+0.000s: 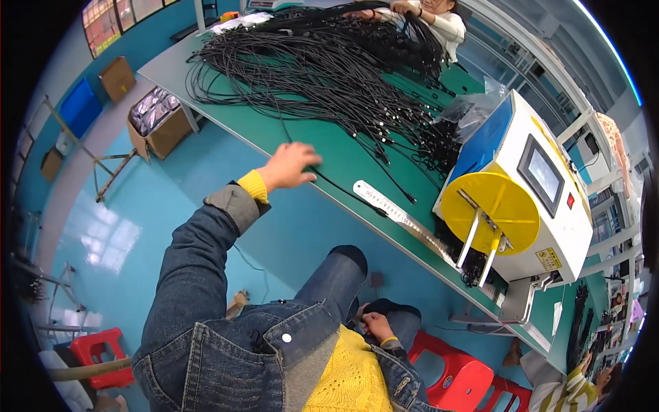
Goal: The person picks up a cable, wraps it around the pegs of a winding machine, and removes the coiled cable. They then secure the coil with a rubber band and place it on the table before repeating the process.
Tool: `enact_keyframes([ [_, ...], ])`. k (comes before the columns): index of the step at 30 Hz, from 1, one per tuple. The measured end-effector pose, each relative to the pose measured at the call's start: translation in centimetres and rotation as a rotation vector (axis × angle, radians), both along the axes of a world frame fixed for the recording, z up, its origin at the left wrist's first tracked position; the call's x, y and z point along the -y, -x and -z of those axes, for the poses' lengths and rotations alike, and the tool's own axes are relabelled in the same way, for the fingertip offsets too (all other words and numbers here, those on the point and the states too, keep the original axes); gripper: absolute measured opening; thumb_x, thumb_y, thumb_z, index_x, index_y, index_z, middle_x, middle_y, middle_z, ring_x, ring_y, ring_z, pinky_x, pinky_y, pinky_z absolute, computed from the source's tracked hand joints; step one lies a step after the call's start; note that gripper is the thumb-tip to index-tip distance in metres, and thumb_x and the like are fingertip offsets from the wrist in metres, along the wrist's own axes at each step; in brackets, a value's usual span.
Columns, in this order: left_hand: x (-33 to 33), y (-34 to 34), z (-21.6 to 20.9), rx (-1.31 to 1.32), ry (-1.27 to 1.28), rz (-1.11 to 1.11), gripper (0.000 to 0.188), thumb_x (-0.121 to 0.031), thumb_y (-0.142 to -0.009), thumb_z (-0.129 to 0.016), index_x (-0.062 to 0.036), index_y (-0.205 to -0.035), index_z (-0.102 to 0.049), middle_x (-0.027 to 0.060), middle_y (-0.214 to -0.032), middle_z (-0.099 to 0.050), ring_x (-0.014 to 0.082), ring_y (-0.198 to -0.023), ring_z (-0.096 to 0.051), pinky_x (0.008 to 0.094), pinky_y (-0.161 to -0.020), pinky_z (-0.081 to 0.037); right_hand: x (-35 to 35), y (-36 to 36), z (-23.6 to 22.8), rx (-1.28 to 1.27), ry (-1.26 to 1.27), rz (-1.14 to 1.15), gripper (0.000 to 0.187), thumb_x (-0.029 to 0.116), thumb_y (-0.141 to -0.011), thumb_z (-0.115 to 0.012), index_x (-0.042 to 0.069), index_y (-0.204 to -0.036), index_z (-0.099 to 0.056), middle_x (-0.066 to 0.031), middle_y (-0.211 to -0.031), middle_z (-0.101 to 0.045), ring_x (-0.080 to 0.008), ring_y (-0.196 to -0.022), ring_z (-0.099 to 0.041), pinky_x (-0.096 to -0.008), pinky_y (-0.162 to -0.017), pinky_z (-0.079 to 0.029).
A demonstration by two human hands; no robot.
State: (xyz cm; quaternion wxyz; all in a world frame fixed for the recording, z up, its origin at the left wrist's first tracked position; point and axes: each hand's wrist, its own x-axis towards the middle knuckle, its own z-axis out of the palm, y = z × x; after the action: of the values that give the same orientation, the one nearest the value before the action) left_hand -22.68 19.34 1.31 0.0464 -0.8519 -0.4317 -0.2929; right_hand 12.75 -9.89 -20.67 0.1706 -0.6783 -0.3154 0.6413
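Observation:
My left hand (288, 165) reaches out over the near edge of the green table (329, 147), palm down. It lies on a single black cable (357, 196) that runs from under the fingers toward a white ruler strip (384, 204). Whether the fingers grip the cable is hidden. A big heap of black cables (329, 69) covers the table beyond the hand. My right hand (377, 326) rests on my thigh with its fingers curled and nothing in it. I wear a denim jacket over a yellow top.
A white and blue machine (542, 199) with a yellow disc (491, 202) stands on the table at the right. Another person (439, 17) handles cables at the far end. A cardboard box (161, 123) and red stools (456, 374) stand on the blue floor.

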Motion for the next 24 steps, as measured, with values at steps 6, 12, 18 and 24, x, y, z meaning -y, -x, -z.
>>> enact_keyframes([
  [6, 2.8, -0.5, 0.3, -0.131, 0.068, 0.187, 0.010, -0.013, -0.075, -0.059, -0.0093, -0.083, -0.054, 0.0071, -0.081, -0.056, 0.0267, -0.083, -0.054, 0.0409, -0.081, -0.041, -0.7, 0.5, -0.5, -0.062, -0.065, 0.016, 0.019, 0.021, -0.086, -0.052, 0.003, -0.081, -0.057, -0.0047, -0.064, -0.056, -0.0110, -0.051, -0.050, -0.0243, -0.043, -0.040],
  [12, 10.9, -7.6, -6.3, 0.103, 0.016, 0.595, 0.009, -0.013, -0.074, -0.061, -0.0096, -0.078, -0.054, 0.0061, -0.064, -0.049, 0.0255, -0.063, -0.053, 0.0362, -0.057, -0.042, -2.0, -1.1, -7.8, 0.248, -0.745, 0.223, 0.022, 0.015, -0.082, -0.056, 0.000, -0.097, -0.056, -0.0070, -0.075, -0.060, -0.0117, -0.061, -0.054, -0.0250, -0.053, -0.044],
  [18, 17.8, -10.8, -3.7, 0.141, 0.125, 0.732, 0.010, -0.016, -0.076, -0.058, -0.0096, -0.080, -0.052, 0.0059, -0.065, -0.047, 0.0253, -0.058, -0.052, 0.0362, -0.048, -0.042, -0.4, 0.5, -23.7, 0.432, -1.292, 0.210, 0.054, -0.006, -0.073, -0.048, 0.002, -0.126, -0.038, -0.0099, -0.106, -0.054, -0.0123, -0.082, -0.051, -0.0240, -0.068, -0.044],
  [24, 20.3, -16.2, -1.0, 0.218, 0.144, 0.727, 0.014, -0.019, -0.081, -0.053, -0.0069, -0.077, -0.047, 0.0078, -0.068, -0.048, 0.0271, -0.060, -0.054, 0.0369, -0.049, -0.043, 7.0, -7.8, -23.0, -0.090, -0.899, 0.206, 0.039, 0.008, -0.078, -0.058, 0.007, -0.117, -0.049, -0.0131, -0.102, -0.059, -0.0270, -0.086, -0.058, -0.0335, -0.071, -0.048],
])
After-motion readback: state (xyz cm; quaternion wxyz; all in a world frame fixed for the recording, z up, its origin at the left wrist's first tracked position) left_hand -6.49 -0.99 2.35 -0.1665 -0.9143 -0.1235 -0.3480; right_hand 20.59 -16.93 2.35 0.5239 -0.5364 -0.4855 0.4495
